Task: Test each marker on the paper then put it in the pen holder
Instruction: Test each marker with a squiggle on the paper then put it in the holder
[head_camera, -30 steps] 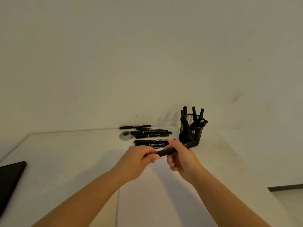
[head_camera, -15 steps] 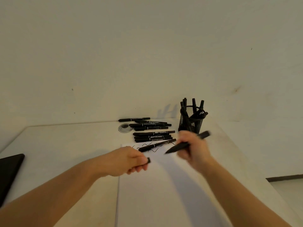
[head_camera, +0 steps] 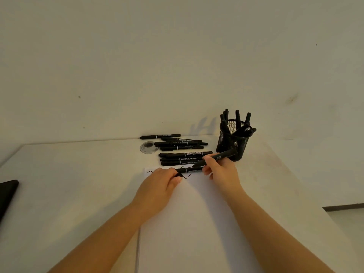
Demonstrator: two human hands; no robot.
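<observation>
My right hand [head_camera: 220,170] grips a black marker [head_camera: 221,157], its tip pointing down-left at the top edge of the white paper [head_camera: 197,223]. My left hand [head_camera: 159,184] rests on the paper's upper left and pinches the small black cap [head_camera: 178,174]. Black squiggles [head_camera: 187,176] run along the paper's top. One more marker [head_camera: 190,169] lies across that edge between my hands. Several black markers [head_camera: 183,155] lie in a pile behind the paper. The black mesh pen holder [head_camera: 234,140] stands at the right with several markers upright in it.
A round clear lid [head_camera: 147,147] lies left of the marker pile. A dark flat object [head_camera: 7,194] sits at the table's left edge. The wall rises just behind the table [head_camera: 69,184], and the table's right edge drops to the floor.
The cap came off the marker into my left hand. Both hands then moved forward to the paper's top edge, the marker tip dropping toward the sheet.
</observation>
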